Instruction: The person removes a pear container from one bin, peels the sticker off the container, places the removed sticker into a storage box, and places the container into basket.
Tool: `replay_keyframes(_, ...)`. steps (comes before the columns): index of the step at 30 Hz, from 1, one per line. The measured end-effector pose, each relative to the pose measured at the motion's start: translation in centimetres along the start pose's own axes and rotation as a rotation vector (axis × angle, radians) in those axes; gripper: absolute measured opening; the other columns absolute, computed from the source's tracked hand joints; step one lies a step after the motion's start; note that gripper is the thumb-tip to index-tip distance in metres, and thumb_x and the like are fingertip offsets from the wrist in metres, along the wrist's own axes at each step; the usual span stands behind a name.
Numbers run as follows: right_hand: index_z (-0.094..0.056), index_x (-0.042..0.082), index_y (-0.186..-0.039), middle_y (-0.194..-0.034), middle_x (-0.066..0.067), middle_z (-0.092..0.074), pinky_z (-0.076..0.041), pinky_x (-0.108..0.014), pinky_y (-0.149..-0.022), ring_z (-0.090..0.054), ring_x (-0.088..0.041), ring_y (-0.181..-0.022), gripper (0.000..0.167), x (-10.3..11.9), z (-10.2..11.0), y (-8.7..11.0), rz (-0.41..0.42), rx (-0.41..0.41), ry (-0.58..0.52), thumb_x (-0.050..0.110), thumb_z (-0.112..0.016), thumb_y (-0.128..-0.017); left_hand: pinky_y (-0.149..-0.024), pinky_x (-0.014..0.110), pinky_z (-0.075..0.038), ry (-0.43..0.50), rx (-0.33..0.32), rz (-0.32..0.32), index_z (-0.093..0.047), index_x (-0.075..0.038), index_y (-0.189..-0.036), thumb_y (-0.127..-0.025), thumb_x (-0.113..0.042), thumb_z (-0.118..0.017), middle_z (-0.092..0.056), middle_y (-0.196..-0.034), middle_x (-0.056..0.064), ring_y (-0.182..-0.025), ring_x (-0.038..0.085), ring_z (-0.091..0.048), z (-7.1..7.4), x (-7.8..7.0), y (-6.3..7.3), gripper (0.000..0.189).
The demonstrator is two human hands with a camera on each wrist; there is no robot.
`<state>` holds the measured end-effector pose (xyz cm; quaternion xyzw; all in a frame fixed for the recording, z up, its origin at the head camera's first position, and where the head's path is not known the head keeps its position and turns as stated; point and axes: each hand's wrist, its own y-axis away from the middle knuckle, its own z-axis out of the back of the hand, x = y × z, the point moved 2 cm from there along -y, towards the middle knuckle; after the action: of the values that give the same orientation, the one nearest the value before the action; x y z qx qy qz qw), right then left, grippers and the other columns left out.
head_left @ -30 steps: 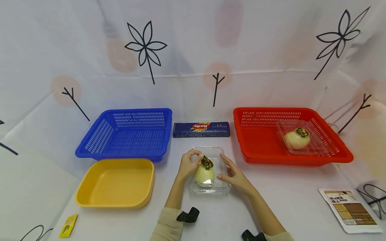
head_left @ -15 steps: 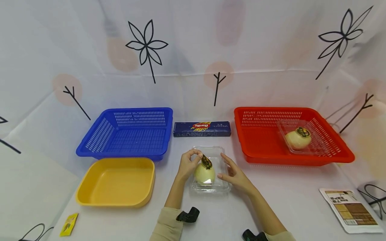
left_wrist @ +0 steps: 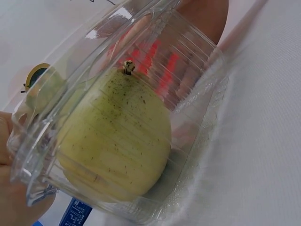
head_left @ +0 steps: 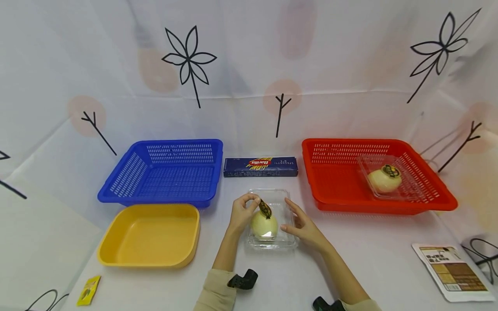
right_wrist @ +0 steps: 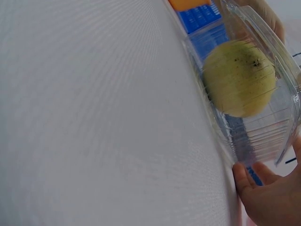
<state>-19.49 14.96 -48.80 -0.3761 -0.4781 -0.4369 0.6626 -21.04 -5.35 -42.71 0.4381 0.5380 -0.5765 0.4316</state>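
Note:
A clear plastic clamshell container [head_left: 277, 196] lies on the white table, with a round, pale yellow-green fruit [head_left: 264, 225] inside; brown specks and a short stem show up close. On its lid a black-and-gold sticker [head_left: 266, 209] stands up at a tilt. My left hand [head_left: 242, 211] pinches the sticker's upper edge between thumb and forefinger. At the container's right side, my right hand [head_left: 307, 231] grips it, thumb over the lid and forefinger near the far corner. In the right wrist view, fingertips [right_wrist: 241, 172] touch the container's lower side.
A blue basket [head_left: 179, 175] and a yellow tray [head_left: 149, 237] stand left. The spaghetti box [head_left: 260, 167] lies behind. A red basket [head_left: 327, 172] at right bears another packed fruit [head_left: 385, 179]. A white-brown pouch [head_left: 453, 272] lies front right, a yellow packet [head_left: 89, 290] front left.
The sticker has tilted further up from the lid and looks narrower, as my left fingers shift slightly. My right hand and the container stay in place.

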Motion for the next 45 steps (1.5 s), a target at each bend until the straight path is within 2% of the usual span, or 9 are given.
replay_keyframes(3,-0.026,0.008,-0.148,-0.152,-0.023,-0.018,-0.026,-0.06,-0.102,-0.028,-0.057,-0.128,0.08,0.0,0.0,0.0,-0.003,0.001,0.004,0.017,-0.07,-0.082,-0.109,0.047,-0.028,0.015,-0.004,0.004,-0.058,0.019,-0.086,-0.086,0.009,-0.056,-0.06,-0.095,0.034,-0.107,0.039,-0.054,0.0,0.0,0.0,0.01)
replay_keyframes(6,-0.026,0.007,-0.148,-0.152,-0.024,-0.018,-0.027,-0.06,-0.102,-0.029,-0.057,-0.127,0.08,0.0,0.0,0.0,0.0,-0.001,0.003,0.017,-0.07,-0.082,-0.107,0.043,-0.03,0.018,-0.013,0.017,-0.057,0.021,-0.087,-0.086,0.009,-0.055,-0.061,-0.093,0.031,-0.105,0.031,-0.055,0.1,0.0,0.1,0.011)
replay_keyframes(10,-0.026,0.008,-0.148,-0.152,-0.025,-0.018,-0.026,-0.061,-0.102,-0.029,-0.058,-0.127,0.079,0.0,0.0,0.1,0.007,0.002,-0.009,0.015,-0.07,-0.082,-0.089,0.028,-0.044,0.088,-0.059,0.071,-0.056,0.021,-0.092,-0.09,0.006,-0.054,-0.061,-0.085,0.013,-0.088,0.012,-0.055,0.4,0.4,-0.1,0.015)
replay_keyframes(13,-0.026,0.009,-0.148,-0.152,-0.025,-0.018,-0.024,-0.061,-0.103,-0.027,-0.057,-0.128,0.079,0.0,-0.1,0.1,0.007,0.002,-0.017,0.014,-0.069,-0.082,-0.08,0.019,-0.044,0.151,-0.08,0.104,-0.056,0.02,-0.095,-0.09,0.004,-0.054,-0.059,-0.085,0.004,-0.083,0.006,-0.052,0.5,1.7,-0.5,0.016)
replay_keyframes(17,-0.027,0.01,-0.148,-0.152,-0.024,-0.018,-0.023,-0.061,-0.103,-0.024,-0.057,-0.13,0.078,0.0,-0.1,0.1,0.012,0.001,-0.018,0.013,-0.069,-0.082,-0.088,0.018,-0.042,0.154,-0.077,0.096,-0.057,0.018,-0.095,-0.09,0.003,-0.056,-0.062,-0.092,0.011,-0.093,0.007,-0.053,0.5,3.3,-0.8,0.016)
replay_keyframes(22,-0.027,0.01,-0.148,-0.152,-0.024,-0.019,-0.024,-0.062,-0.103,-0.024,-0.057,-0.13,0.078,0.0,-0.1,0.2,0.015,-0.001,-0.014,0.014,-0.069,-0.082,-0.096,0.024,-0.04,0.16,-0.09,0.065,-0.058,0.017,-0.094,-0.089,0.002,-0.057,-0.062,-0.093,0.015,-0.1,0.012,-0.055,0.4,3.5,-0.7,0.016)
replay_keyframes(31,-0.026,0.009,-0.148,-0.152,-0.023,-0.019,-0.023,-0.061,-0.103,-0.024,-0.056,-0.13,0.079,-0.1,0.1,0.1,0.012,-0.003,0.002,0.015,-0.07,-0.082,-0.095,0.024,-0.043,0.153,-0.03,0.071,-0.058,0.017,-0.094,-0.09,0.0,-0.058,-0.066,-0.1,0.022,-0.1,0.019,-0.061,0.8,3.1,-0.1,0.018)
replay_keyframes(39,-0.026,0.014,-0.149,-0.152,-0.026,-0.017,-0.026,-0.061,-0.103,-0.029,-0.057,-0.127,0.081,0.0,0.3,0.1,-0.008,0.001,-0.013,0.018,-0.07,-0.082,-0.085,0.021,-0.048,0.063,-0.051,0.115,-0.061,0.014,-0.095,-0.089,-0.006,-0.062,-0.067,-0.096,0.018,-0.089,0.011,-0.063,2.5,2.2,1.4,0.021)
replay_keyframes(45,-0.026,0.015,-0.149,-0.151,-0.026,-0.018,-0.028,-0.06,-0.102,-0.029,-0.057,-0.127,0.08,-0.1,0.1,0.1,-0.015,0.004,-0.008,0.019,-0.07,-0.082,-0.082,0.02,-0.048,0.065,-0.034,0.147,-0.061,0.014,-0.097,-0.088,-0.005,-0.063,-0.066,-0.098,0.018,-0.087,0.01,-0.062,4.3,0.8,3.2,0.02)
